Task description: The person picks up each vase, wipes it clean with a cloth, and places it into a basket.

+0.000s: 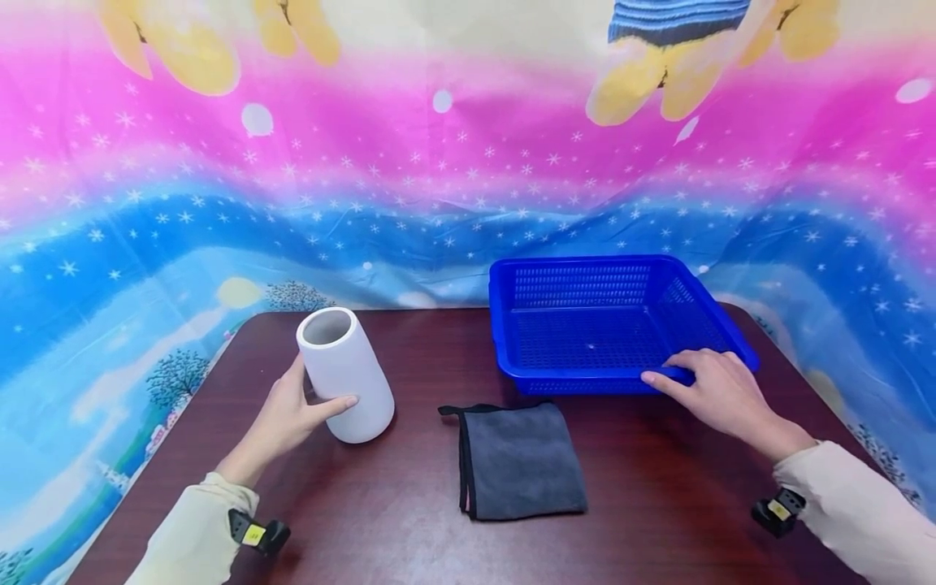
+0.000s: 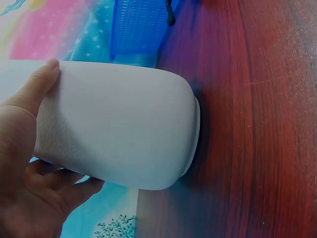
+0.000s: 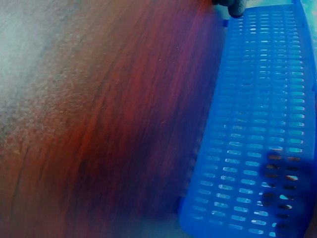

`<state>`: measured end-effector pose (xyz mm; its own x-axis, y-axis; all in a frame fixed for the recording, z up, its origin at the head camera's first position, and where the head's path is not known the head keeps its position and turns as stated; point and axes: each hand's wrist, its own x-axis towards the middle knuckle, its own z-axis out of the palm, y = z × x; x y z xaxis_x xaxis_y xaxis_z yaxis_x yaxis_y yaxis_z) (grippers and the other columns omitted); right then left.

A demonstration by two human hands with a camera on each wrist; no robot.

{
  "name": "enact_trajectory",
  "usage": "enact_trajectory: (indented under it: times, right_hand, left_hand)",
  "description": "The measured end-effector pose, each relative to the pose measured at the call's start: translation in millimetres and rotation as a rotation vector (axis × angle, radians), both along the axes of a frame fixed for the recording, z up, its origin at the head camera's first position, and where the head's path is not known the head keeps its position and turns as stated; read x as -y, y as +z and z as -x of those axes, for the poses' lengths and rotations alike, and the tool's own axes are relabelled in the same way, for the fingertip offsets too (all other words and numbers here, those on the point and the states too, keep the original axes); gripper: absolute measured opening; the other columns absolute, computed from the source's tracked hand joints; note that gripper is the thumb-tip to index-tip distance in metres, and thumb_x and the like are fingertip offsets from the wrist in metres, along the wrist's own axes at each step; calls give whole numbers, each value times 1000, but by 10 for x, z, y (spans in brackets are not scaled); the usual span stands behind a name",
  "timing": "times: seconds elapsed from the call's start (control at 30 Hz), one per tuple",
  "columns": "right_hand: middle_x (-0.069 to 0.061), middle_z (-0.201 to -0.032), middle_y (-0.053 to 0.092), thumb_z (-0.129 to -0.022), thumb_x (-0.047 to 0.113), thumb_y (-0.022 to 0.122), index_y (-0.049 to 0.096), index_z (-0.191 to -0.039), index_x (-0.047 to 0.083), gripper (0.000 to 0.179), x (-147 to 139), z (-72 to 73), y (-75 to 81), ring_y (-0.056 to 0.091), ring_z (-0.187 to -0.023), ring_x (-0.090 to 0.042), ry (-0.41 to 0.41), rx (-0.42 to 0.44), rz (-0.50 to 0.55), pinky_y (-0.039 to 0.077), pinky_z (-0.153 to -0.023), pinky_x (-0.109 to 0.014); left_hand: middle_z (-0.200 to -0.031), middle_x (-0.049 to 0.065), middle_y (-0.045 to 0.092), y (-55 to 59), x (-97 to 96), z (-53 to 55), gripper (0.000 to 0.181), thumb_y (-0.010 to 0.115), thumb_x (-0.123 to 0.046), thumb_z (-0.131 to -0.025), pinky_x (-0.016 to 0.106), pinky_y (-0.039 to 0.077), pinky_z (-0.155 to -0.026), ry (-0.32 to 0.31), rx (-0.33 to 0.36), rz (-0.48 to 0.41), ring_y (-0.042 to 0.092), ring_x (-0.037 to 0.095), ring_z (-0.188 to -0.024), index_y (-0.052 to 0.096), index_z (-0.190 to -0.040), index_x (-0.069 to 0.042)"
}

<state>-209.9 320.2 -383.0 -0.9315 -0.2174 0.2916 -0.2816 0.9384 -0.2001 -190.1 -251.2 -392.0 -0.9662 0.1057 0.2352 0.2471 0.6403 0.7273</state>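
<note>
A tapered white vase with a round open mouth stands at the left of the table, tilted slightly in the head view. My left hand grips its left side, the thumb across the front. The left wrist view shows the vase's rounded base right at the tabletop, with fingers curled under its body. At the right, my right hand holds the near right rim of a blue plastic basket, thumb outside and fingers over the edge. The right wrist view shows the basket's slotted side; the hand is hidden there.
Between the vase and the basket's near side lies a folded dark grey cloth with black edging and a loop. The dark red-brown wooden table ends at the back against a colourful printed curtain. Black cameras sit on both wrists.
</note>
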Motion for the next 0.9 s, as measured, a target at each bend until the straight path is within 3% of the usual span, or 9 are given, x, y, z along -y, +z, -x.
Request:
enact_trajectory:
  times: [0.6, 0.9]
  right_hand:
    - [-24, -106, 74, -90, 54, 70, 75, -108, -1, 58, -8, -15, -57, 64, -98, -40, -17, -61, 13, 43, -81, -53]
    - [-24, -105, 74, -89, 54, 71, 76, -108, -1, 58, -7, -12, -54, 63, -96, -39, -18, -61, 14, 44, -80, -51]
  left_hand:
    - [-136, 19, 60, 56, -72, 29, 88, 85, -33, -83, 55, 57, -94, 18, -12, 15, 63, 37, -119, 34, -152, -11]
    - [-138, 16, 58, 148, -196, 53, 89, 85, -31, -83, 57, 56, -95, -4, -24, -5, 62, 35, -120, 33, -153, -14]
